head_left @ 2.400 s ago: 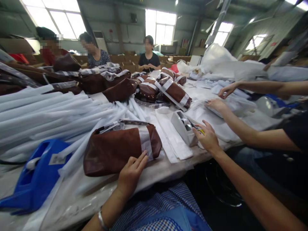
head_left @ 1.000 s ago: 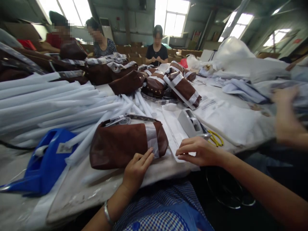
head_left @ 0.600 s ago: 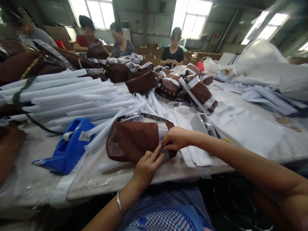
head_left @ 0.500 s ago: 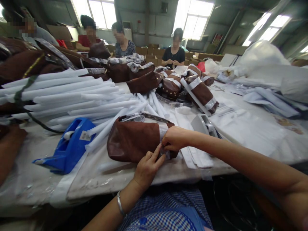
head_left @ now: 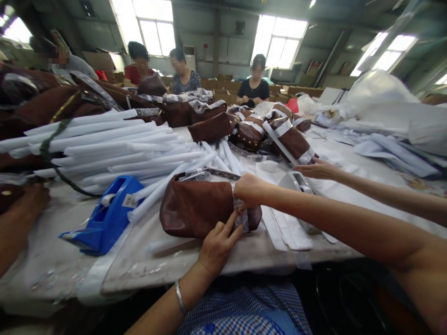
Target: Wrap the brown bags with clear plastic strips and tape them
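A brown handbag [head_left: 197, 207] lies on its side on the table in front of me, with a pale strip [head_left: 243, 222] around its right part. My left hand [head_left: 217, 244] rests against the strip with index and middle fingers stretched out, touching the bag's front. Just above those fingertips, my right hand [head_left: 250, 190] is closed at the strip's upper part; whatever its fingers pinch is hidden. The bag's strap [head_left: 223, 174] lies behind it. Left of the bag stands a blue tape dispenser [head_left: 110, 216].
White paper rolls [head_left: 122, 142] are heaped at the left. Brown bags with white bands [head_left: 288, 135] lie behind, where another person's hand [head_left: 314, 168] touches one. A grey tape dispenser [head_left: 296, 180] stands behind my right forearm. At the left edge is another person's hand [head_left: 33, 200].
My right hand has shifted slightly up along the strip, its fist turned. Another person's hand has come in from the right to a banded bag. The view has tilted up a little.
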{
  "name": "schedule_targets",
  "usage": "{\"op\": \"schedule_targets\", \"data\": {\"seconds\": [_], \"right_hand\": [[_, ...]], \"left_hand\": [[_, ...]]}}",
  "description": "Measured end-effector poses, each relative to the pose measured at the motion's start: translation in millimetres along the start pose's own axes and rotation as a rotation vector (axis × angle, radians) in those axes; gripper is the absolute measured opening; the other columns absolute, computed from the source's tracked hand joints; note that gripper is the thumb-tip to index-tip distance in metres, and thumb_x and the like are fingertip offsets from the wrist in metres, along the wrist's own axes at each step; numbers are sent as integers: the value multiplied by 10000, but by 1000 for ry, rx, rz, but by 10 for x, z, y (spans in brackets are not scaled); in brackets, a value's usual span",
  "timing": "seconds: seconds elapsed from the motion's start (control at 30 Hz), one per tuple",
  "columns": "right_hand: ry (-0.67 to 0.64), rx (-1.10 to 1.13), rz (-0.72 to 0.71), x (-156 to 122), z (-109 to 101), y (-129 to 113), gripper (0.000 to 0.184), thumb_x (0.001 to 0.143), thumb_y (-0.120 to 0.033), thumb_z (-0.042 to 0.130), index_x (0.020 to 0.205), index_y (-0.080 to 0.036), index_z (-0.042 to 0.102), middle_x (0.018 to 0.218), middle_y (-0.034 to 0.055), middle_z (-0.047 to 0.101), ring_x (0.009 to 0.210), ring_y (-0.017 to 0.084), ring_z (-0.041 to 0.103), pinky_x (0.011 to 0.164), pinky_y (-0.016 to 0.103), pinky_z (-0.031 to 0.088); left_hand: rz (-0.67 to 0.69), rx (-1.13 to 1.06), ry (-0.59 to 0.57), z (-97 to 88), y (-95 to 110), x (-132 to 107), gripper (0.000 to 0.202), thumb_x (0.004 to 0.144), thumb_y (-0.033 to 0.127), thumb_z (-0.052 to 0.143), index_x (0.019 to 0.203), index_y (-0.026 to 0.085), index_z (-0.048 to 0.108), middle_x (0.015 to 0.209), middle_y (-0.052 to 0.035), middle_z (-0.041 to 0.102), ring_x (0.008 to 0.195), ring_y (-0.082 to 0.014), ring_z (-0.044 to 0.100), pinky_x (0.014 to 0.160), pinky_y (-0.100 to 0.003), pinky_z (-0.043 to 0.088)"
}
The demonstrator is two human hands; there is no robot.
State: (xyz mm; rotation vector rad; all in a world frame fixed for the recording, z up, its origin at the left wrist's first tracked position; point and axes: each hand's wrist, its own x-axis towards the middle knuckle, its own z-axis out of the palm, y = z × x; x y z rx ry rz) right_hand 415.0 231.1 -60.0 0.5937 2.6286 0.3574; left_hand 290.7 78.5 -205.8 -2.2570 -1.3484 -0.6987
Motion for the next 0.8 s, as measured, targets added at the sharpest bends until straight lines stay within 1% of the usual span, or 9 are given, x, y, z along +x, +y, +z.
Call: {"op": "schedule_targets", "data": {"seconds": [0.1,0.17,0.3,0.4,0.47,0.53,0.63,0.73,0.8], "right_hand": [[22,36,138,-4,3,334,517,783,-643,704,845,-135,774,799,174,747,792,312,716,647,324,458],[104,105,296,-77,41,522,453,812,-613,698,834,-166,766,841,149,755,828,298,715,668,314,461],[344,186,499,-346,271,406,317,1005,-401,501,1085,-185,718,1081,125,740,973,245,698,776,310,496],[595,355,278,-509,624,-85,325,1020,-352,487,1260,-198,641,1248,99,689,1146,207,642,983,315,491],[678,405,106,-552,884,-401,411,1004,-341,522,1383,-188,556,1440,114,562,1341,241,510,1128,395,411],[706,406,67,-547,1091,-596,508,1006,-320,510,1487,-175,438,1562,128,410,1463,275,348,1185,480,345],[725,383,81,-504,1235,-649,548,1020,-289,461,1541,-172,341,1610,131,308,1502,286,254,1197,530,315],[798,345,49,-503,1281,-593,587,1013,-282,456,1569,-214,279,1615,100,300,1480,277,311,1177,509,365],[877,307,44,-485,1400,-566,642,985,-293,482,1581,-271,244,1601,65,337,1439,268,393,1130,475,441]], "left_hand": [[-15,-7,-15,-3,-1,-7,274,968,186,533,1214,249,634,1508,-74,503,816,-159,583,754,-293,552],[-22,-15,-14,-5,2,-14,265,970,195,532,1206,253,639,1505,-64,507,817,-158,578,751,-293,555],[-39,-32,19,13,18,-31,257,974,205,529,1197,251,648,1514,-66,497,826,-162,576,766,-301,560],[-59,-33,31,45,24,-57,262,982,211,521,1209,247,645,1525,-59,485,824,-159,578,788,-308,555],[-35,-44,49,65,11,-76,266,991,210,509,1221,232,639,1512,-59,501,821,-151,583,805,-302,548],[28,-61,59,67,-19,-94,275,998,193,497,1239,202,628,1499,-72,516,846,-140,599,835,-290,539],[147,-48,18,-9,-89,-128,317,1005,161,473,1299,179,592,1515,-86,495,999,-134,623,915,-272,516],[230,73,-23,-201,-194,-234,351,1014,199,471,1352,221,563,1556,-27,445,1191,-143,574,999,-278,490],[203,194,-20,-338,-313,-365,371,1011,258,497,1378,296,542,1581,33,403,1304,-162,507,1140,-374,409]]}}
